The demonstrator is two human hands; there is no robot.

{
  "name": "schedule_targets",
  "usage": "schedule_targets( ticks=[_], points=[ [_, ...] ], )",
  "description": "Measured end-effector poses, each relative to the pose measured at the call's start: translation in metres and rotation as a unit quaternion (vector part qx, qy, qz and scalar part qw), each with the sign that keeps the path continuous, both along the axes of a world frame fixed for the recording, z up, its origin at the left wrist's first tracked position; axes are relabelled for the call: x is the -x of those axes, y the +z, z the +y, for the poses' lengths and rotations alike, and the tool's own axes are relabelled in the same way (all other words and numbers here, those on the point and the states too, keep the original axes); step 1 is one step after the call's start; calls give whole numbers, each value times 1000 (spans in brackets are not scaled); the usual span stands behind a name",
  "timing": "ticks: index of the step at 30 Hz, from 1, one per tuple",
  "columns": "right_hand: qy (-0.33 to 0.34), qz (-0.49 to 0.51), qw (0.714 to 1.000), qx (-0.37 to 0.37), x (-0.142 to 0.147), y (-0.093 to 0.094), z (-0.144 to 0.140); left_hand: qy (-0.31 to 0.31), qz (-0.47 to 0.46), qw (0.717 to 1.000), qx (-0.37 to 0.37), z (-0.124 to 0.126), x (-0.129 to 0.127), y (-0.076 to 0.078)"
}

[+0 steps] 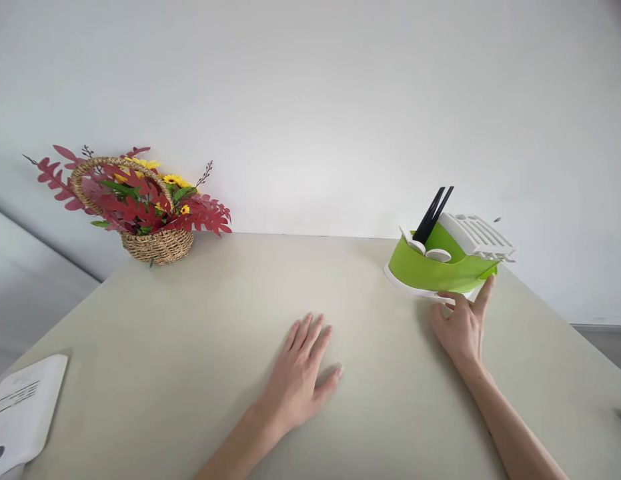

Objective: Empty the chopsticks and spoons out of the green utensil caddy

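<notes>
1. Pale and bare in the middle, the surface (pixel 190 373) runs back to a white wall.
2. Toward the far right sits a green holder (pixel 430 270) on a white base, with black chopsticks (pixel 433 213) standing up in it, a white spoon (pixel 437 254) and a white slatted rack (pixel 477 237).
3. The right hand (pixel 463 327) touches the holder's near edge, its fingertips against the base and green wall, not closed around it; the holder looks tilted.
4. The left hand (pixel 303 373) lies flat and open on the surface, grasping nothing.
5. Risk, as I judge it: with only fingertips on a tilted holder, a push could tip it, spilling the chopsticks and spoon.
6. A wicker basket (pixel 155 243) of red leaves and yellow flowers stands well apart at far left; a white booklet (pixel 23 413) lies at the near left corner. Nothing lies between the hands and the holder.
</notes>
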State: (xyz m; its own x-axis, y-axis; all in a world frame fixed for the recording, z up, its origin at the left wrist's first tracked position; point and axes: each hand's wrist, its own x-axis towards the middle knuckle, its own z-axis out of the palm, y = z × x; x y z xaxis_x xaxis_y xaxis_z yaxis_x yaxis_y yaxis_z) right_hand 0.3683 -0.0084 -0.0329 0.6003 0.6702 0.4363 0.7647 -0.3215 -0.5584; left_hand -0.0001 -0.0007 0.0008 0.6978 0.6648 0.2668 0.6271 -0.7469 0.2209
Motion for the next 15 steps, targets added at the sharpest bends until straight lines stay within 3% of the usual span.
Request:
schedule_targets(
  ticks=[15],
  points=[
    [15, 1, 1000, 4, 0, -3, -1, 0, -3, 1000, -3, 1, 0, -2]
  ],
)
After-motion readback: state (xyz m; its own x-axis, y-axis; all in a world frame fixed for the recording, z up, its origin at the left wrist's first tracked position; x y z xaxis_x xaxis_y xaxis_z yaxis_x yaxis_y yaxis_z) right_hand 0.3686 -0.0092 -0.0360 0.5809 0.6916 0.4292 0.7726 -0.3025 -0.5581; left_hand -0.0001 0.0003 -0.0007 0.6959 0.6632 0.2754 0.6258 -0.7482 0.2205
